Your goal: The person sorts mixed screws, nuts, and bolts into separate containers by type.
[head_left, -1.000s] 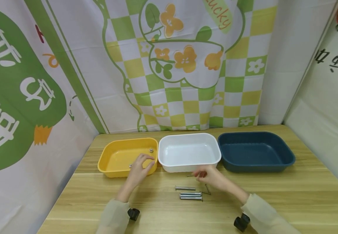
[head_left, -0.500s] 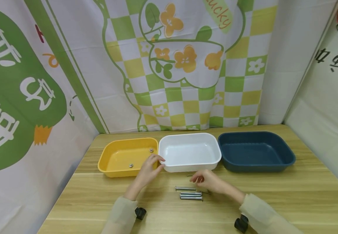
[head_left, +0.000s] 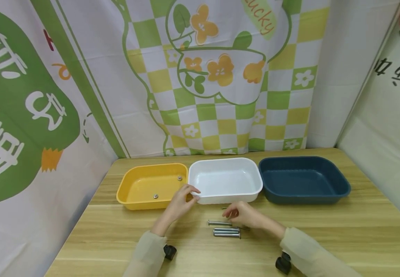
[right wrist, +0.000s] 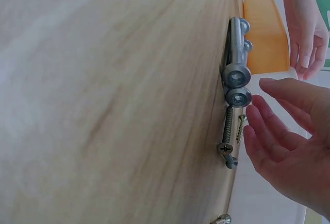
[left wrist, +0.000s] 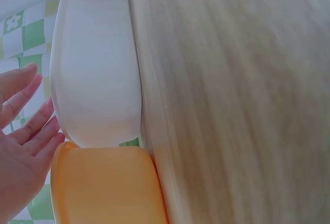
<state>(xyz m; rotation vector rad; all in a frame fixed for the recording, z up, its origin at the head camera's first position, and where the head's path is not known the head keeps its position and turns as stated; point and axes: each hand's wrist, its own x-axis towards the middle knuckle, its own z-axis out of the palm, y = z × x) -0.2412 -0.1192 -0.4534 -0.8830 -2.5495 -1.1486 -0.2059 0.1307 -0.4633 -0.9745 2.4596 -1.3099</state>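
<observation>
My left hand (head_left: 179, 203) is at the front left corner of the white tray (head_left: 232, 199), thumb and fingers spread apart at its rim, holding nothing. In the left wrist view its fingers are nearly straight beside the white and yellow trays. Loosely bent and gripping nothing, my right hand (head_left: 244, 214) hovers over small screws in front of the white tray. Close to its fingertips in the right wrist view are large silver bolts (right wrist: 237, 74) and a thin cross-head screw (right wrist: 227, 131). From the head, a lone bolt (head_left: 219, 222) lies behind a row of several bolts (head_left: 226, 232). My right hand partly hides the screws.
The yellow tray (head_left: 141, 206) stands at the left with two small metal pieces inside, one near the front (head_left: 156, 196). A navy tray (head_left: 303, 199) stands at the right. The three trays line up along the back of the wooden table (head_left: 99, 238), before a patterned curtain (head_left: 225, 127).
My left hand has moved right, from over the yellow tray to the white tray's corner. My right hand has come slightly lower and nearer, over the screws. The bolts lie as before.
</observation>
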